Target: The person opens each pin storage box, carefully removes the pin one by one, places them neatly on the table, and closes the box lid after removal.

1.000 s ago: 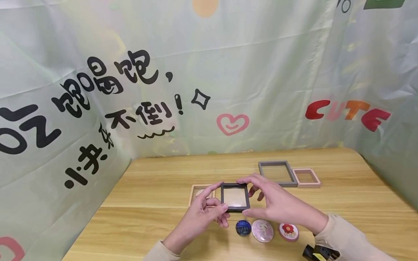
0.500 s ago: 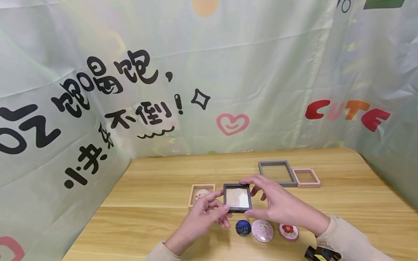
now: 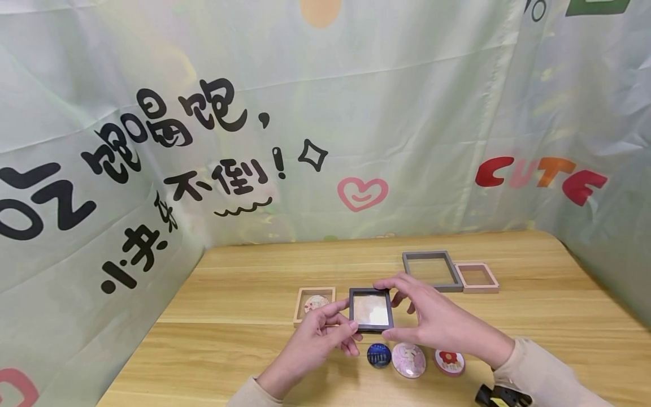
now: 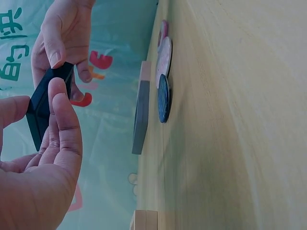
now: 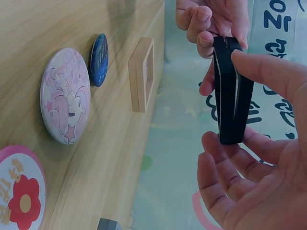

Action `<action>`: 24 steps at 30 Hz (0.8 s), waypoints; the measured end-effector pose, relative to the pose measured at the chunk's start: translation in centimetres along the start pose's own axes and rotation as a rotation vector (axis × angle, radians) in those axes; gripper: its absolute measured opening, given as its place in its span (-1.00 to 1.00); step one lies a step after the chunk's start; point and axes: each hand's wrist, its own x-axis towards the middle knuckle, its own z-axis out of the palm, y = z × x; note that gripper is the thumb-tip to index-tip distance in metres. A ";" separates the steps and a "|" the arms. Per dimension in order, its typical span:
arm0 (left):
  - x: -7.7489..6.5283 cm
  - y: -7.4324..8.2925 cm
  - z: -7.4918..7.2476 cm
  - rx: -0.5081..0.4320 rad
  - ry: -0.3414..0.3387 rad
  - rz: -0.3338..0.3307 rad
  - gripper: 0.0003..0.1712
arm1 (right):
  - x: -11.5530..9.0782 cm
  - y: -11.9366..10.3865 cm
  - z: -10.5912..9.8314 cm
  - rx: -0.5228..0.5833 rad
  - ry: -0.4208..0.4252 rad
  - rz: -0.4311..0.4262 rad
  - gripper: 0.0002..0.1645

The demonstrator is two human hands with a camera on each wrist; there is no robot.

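Observation:
Both hands hold a small square black display frame (image 3: 370, 311) with a clear middle, raised above the table. My left hand (image 3: 317, 339) pinches its left side, thumb at the lower left corner and fingers along the edge and beneath. My right hand (image 3: 432, 316) grips the right side, index finger at the upper corner and thumb at the lower. In the right wrist view, a thin gap runs between the two halves of the black frame (image 5: 232, 96). Near the hands lie a blue round badge (image 3: 378, 355), a pink one (image 3: 409, 360) and one with a red flower (image 3: 450, 362).
A beige frame (image 3: 297, 306) with a round badge (image 3: 316, 303) inside lies left of the hands. Further back on the wooden table (image 3: 244, 277) a larger grey frame (image 3: 426, 254) touches a small pink frame (image 3: 477, 289). Printed cloth (image 3: 407, 124) hangs behind.
Both hands have shifted slightly right with the black frame, so the badge in the beige frame shows more. The badges and other frames have stayed put.

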 end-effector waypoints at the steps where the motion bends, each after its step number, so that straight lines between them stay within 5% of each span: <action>1: 0.0 0.0 0.0 0.000 0.002 -0.001 -0.26 | 0.0 0.0 0.0 0.001 0.000 0.000 -0.16; 24: 0.0 0.1 0.1 0.000 0.001 -0.006 -0.25 | 0.0 0.2 0.2 0.008 -0.012 0.006 -0.17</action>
